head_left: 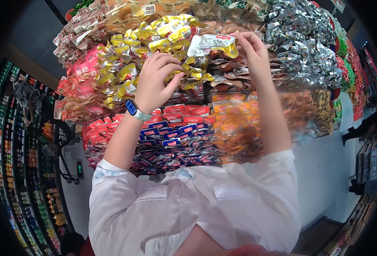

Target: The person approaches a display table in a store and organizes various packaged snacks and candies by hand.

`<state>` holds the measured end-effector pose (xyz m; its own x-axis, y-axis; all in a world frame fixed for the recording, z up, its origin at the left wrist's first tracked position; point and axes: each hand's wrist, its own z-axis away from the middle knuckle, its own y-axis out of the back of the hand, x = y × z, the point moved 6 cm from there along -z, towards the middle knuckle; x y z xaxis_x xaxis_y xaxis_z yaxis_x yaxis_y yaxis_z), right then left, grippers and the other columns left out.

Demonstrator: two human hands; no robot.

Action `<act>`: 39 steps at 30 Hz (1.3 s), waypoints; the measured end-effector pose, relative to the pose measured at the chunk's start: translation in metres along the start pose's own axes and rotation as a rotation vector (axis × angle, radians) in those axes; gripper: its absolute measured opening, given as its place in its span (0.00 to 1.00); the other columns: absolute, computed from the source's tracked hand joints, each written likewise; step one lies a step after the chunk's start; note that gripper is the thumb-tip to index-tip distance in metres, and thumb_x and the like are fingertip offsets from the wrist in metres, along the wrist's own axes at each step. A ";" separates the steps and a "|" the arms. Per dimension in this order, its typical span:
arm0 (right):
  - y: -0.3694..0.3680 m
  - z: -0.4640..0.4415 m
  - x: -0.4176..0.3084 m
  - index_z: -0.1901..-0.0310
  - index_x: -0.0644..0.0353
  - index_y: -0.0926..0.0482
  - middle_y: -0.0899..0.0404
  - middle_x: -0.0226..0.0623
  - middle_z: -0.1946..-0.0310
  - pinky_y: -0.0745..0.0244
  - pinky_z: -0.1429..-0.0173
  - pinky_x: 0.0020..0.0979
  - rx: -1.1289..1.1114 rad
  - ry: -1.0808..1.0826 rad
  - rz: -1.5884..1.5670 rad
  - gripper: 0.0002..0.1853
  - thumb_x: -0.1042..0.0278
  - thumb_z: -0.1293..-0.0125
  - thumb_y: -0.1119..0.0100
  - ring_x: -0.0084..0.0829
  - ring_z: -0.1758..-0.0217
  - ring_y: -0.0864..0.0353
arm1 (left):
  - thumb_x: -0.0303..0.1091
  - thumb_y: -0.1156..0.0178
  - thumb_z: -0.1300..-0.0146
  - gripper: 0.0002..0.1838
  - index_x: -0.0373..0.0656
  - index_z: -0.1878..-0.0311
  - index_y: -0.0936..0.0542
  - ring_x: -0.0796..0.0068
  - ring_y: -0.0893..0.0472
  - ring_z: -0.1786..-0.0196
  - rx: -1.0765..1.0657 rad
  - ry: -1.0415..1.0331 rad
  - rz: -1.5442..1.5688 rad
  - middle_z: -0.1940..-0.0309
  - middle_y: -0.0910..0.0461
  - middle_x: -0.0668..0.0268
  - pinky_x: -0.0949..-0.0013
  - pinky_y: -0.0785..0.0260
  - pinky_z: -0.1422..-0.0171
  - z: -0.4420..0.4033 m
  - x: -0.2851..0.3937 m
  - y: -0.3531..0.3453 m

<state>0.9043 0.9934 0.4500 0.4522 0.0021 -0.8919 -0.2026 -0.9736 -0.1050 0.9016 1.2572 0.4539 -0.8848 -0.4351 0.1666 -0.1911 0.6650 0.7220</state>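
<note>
Between thumb and fingers, my right hand (pixel 253 49) pinches the right end of a small snack packet (pixel 212 45). The packet is silver-white with a red label and a yellow corner, held above the piled goods. My left hand (pixel 157 79), with a watch (pixel 133 109) on its wrist, hovers over a heap of yellow-and-silver packets (pixel 126 72). Its fingers are curved and apart, with nothing seen in them. Some fingertips are close to the packets; whether they touch, I cannot tell. Brown packets (pixel 229 70) lie below the held one.
Silver packets (pixel 303 47) are heaped at right, pink ones (pixel 83 70) at left. Nearer me stand rows of blue-and-red packets (pixel 171 138) and orange packets (pixel 237 123). Stocked shelves (pixel 26 158) line the left side. A person's dark-clothed leg (pixel 359 130) shows at far right.
</note>
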 end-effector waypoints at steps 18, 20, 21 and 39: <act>-0.103 0.115 0.015 0.51 0.66 0.26 0.24 0.49 0.39 0.29 0.33 0.33 -0.320 0.033 -0.283 0.06 0.79 0.25 0.52 0.30 0.39 0.23 | 0.23 0.31 0.38 0.35 0.37 0.31 0.37 0.66 0.23 0.37 0.476 0.689 0.934 0.33 0.31 0.50 0.66 0.22 0.43 0.096 -0.023 0.017; -0.104 0.138 0.021 0.51 0.66 0.27 0.25 0.50 0.38 0.28 0.32 0.35 -0.299 -0.122 -0.317 0.07 0.80 0.25 0.55 0.32 0.38 0.23 | 0.22 0.32 0.37 0.29 0.35 0.34 0.32 0.74 0.20 0.43 0.382 0.779 0.970 0.41 0.23 0.53 0.70 0.22 0.47 0.107 -0.028 0.019; -0.105 0.148 0.025 0.51 0.66 0.27 0.25 0.50 0.37 0.29 0.32 0.35 -0.286 -0.231 -0.370 0.07 0.80 0.25 0.55 0.32 0.37 0.23 | 0.22 0.32 0.37 0.29 0.35 0.34 0.32 0.74 0.20 0.43 0.384 0.792 0.965 0.41 0.23 0.53 0.70 0.22 0.47 0.110 -0.030 0.025; -0.130 0.192 0.034 0.33 0.61 0.30 0.14 0.45 0.52 0.20 0.53 0.39 -0.434 0.089 0.524 0.30 0.74 0.37 0.34 0.45 0.58 0.14 | 0.29 0.28 0.52 0.28 0.43 0.44 0.21 0.59 0.22 0.40 -0.279 0.226 -0.083 0.47 0.19 0.62 0.56 0.32 0.36 0.101 0.059 0.039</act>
<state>0.7797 1.1638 0.3490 0.4627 -0.4951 -0.7354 -0.0562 -0.8442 0.5330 0.7988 1.3187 0.4246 -0.7491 -0.6245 0.2211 -0.1074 0.4438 0.8897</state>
